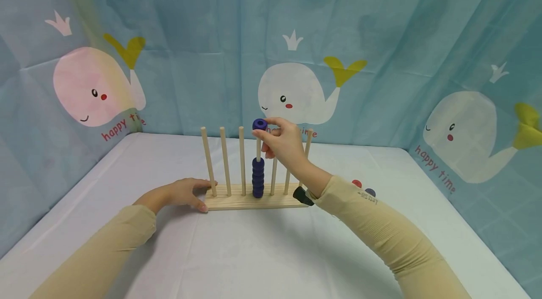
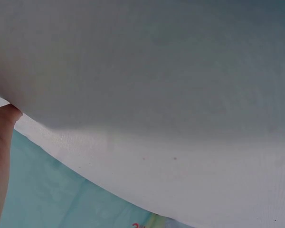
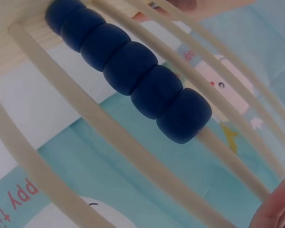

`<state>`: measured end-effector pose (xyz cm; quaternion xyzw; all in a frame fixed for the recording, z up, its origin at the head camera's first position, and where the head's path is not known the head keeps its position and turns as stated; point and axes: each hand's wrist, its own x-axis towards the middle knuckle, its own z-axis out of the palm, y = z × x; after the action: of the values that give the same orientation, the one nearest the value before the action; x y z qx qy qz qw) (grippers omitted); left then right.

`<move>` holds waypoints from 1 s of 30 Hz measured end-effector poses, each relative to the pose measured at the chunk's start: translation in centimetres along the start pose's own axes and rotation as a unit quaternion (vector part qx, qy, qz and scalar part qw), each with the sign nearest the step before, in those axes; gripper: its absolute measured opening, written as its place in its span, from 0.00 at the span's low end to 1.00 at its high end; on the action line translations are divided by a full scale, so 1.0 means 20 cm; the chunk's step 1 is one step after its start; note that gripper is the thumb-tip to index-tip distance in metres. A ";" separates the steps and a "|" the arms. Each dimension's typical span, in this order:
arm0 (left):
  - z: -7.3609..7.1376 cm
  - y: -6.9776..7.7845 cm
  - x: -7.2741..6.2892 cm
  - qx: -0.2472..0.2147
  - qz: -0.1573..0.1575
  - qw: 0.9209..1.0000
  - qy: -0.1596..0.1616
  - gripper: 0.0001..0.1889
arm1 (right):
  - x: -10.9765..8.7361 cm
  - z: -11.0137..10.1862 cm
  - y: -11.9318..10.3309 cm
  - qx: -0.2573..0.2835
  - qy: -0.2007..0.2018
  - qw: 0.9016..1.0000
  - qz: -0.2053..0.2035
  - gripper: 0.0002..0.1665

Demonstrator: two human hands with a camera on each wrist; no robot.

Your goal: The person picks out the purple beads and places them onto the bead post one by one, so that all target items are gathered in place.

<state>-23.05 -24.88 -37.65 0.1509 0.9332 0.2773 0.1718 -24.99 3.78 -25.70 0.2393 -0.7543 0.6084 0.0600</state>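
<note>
A wooden base with a row of upright pegs stands on the table. Several dark blue beads are stacked on its middle peg; the right wrist view shows the beads closely, with bare peg above them. My right hand pinches another blue bead at that peg's top, its hole facing up; whether the peg tip is inside cannot be told. My left hand holds the base's left end, thumb at the front corner. Only a finger of it shows in the left wrist view.
A red bead and a dark blue bead lie on the white table, right of the base, near my right sleeve. A blue curtain with whale prints hangs behind the table. A black device sits at my right wrist.
</note>
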 end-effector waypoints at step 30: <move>0.01 -0.01 0.01 -0.001 -0.006 1.000 -0.002 0.44 | -0.16 -0.30 -0.01 -0.046 0.032 0.998 -0.009 0.22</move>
<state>-23.26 -24.96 -37.98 0.1454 0.9335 0.2770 0.1752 -23.35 10.34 -25.12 0.2231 -0.7769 0.5802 0.1006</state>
